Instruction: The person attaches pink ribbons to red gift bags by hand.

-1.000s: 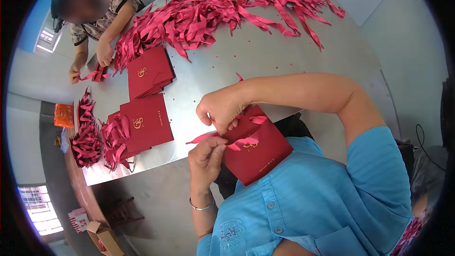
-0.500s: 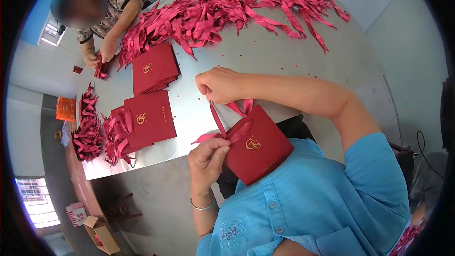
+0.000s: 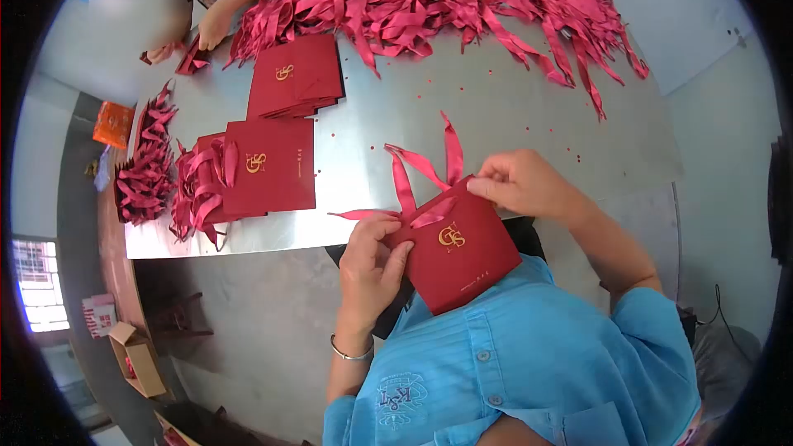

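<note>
A small dark-red paper gift bag (image 3: 483,252) with a gold monogram leans tilted against my blue shirt, at the table's front edge. Its left upper edge is pinched between the thumb and fingers of my left hand (image 3: 372,260), which wears a bracelet. At the top right corner, my right hand (image 3: 522,186) grips the same bag with thumb and fingers. Pink-red ribbons (image 3: 403,186) rise from the bag's top edge, and one end sticks out to the left past my left hand. Another ribbon piece lies across the bag's front, above the monogram.
Stacked red bags (image 3: 293,83) lie on the metal table (image 3: 496,132); a nearer stack (image 3: 277,169) has ribbons beside it. Heaps of loose ribbon (image 3: 372,8) cover the far side. Ribboned bags (image 3: 147,173) line the left edge. Across the table, a co-worker's hand (image 3: 216,26) handles a red piece.
My right hand has come down from the ribbon to the bag's top right corner. The ribbon it pulled up now stands loose. My view has shifted.
</note>
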Motion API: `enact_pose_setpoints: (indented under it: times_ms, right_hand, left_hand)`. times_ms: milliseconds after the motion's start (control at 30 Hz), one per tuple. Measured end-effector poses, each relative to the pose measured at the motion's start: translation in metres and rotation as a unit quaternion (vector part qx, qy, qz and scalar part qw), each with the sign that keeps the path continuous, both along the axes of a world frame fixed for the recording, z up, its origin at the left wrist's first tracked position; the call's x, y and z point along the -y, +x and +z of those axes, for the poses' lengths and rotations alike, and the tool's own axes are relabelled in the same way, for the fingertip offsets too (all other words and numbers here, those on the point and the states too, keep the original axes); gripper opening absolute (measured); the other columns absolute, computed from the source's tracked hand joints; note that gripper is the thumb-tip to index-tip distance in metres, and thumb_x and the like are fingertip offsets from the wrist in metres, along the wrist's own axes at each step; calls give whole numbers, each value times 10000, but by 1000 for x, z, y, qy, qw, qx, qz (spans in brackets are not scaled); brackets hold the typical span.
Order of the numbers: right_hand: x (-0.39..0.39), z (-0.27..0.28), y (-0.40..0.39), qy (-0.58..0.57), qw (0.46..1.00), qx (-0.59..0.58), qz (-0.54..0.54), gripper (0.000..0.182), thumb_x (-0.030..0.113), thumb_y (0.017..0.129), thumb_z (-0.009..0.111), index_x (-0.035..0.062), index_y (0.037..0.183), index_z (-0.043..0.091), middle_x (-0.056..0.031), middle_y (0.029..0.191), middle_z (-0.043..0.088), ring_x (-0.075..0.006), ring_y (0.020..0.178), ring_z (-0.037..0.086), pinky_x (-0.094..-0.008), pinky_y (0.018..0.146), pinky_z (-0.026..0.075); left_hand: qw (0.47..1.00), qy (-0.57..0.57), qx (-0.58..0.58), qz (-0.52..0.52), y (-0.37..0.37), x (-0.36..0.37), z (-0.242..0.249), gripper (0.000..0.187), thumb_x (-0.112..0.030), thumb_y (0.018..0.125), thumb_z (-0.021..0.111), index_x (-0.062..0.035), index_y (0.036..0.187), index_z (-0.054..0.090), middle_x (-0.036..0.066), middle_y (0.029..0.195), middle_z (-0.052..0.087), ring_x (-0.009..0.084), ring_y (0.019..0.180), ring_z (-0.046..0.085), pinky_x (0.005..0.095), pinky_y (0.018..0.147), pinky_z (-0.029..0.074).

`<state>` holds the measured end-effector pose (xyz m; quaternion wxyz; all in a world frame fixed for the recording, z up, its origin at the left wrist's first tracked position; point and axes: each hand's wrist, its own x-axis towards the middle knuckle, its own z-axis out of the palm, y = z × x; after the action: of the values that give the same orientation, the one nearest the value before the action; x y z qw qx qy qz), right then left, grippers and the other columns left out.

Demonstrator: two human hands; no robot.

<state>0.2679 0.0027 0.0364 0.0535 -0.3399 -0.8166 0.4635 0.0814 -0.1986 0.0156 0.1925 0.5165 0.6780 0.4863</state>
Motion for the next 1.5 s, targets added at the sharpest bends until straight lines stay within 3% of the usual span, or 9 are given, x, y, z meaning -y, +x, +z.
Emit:
enact_pose_setpoints:
  times_ms: [167,300,400,533,733,867,1000,1267,1500]
  right_hand:
    - [11,-7,0,-140,986,-60,-62,162,130,888,698,1,852,606,10,670,590,-38,578,520,-202,507,409]
    - [14,-8,-4,-207,969,-114,-76,199,152,862,720,-11,837,609,-6,624,595,-54,529,526,-219,476,416]
    - [11,-9,-4,-259,956,-126,-51,177,138,876,706,11,827,593,3,641,583,-40,528,508,-204,464,393]
    - [0,0,-5,-254,963,-80,-46,163,132,878,707,23,827,597,10,653,575,-28,525,486,-193,460,366]
    - [-10,0,-9,-276,955,-99,-35,161,130,871,718,41,814,596,45,626,533,-14,506,441,-191,453,317]
    - [-15,-5,-8,-296,950,-97,-23,169,129,870,723,47,808,589,46,635,531,-14,509,432,-190,454,314]
    - [-15,-3,-8,-287,952,-106,-9,174,120,870,723,50,802,579,47,649,537,-14,516,436,-191,458,313]
    - [-11,-15,-11,-234,961,-143,24,165,75,875,710,47,818,558,46,655,536,-12,532,462,-188,463,341]
    - [-9,-15,-10,-223,967,-119,26,150,62,867,702,32,805,568,57,668,534,-9,596,468,-187,515,364]
  left_hand:
    - [973,55,200,101,13,13,-13,320,81,797,697,29,1079,554,157,1217,562,107,651,620,227,568,510]
    - [954,103,210,185,20,27,-18,268,56,832,684,29,1068,560,129,1118,608,116,680,636,231,582,519]
    - [931,-124,317,129,7,39,-9,197,-108,925,638,17,1066,581,83,921,668,149,753,669,271,665,568]
    - [846,-130,515,39,-15,30,-7,414,-315,976,569,54,1163,570,148,1041,679,223,895,687,326,758,587]
    - [771,-149,616,-63,-17,7,1,433,-339,977,556,46,1175,575,203,1107,669,266,951,693,413,804,587]
    - [681,-161,710,-79,-25,-15,-4,395,-296,963,585,37,1175,587,159,1089,679,234,975,680,356,809,564]
    - [700,-140,699,-43,-20,-18,0,323,-235,947,613,35,1124,617,144,1061,686,221,949,682,336,803,560]
    - [839,-114,533,-10,-24,-36,16,196,-114,960,576,50,1058,621,155,1006,689,221,959,673,342,835,558]
    - [799,-53,599,-25,-34,-48,2,117,-115,988,520,-6,1022,544,172,966,676,296,917,691,418,861,568]
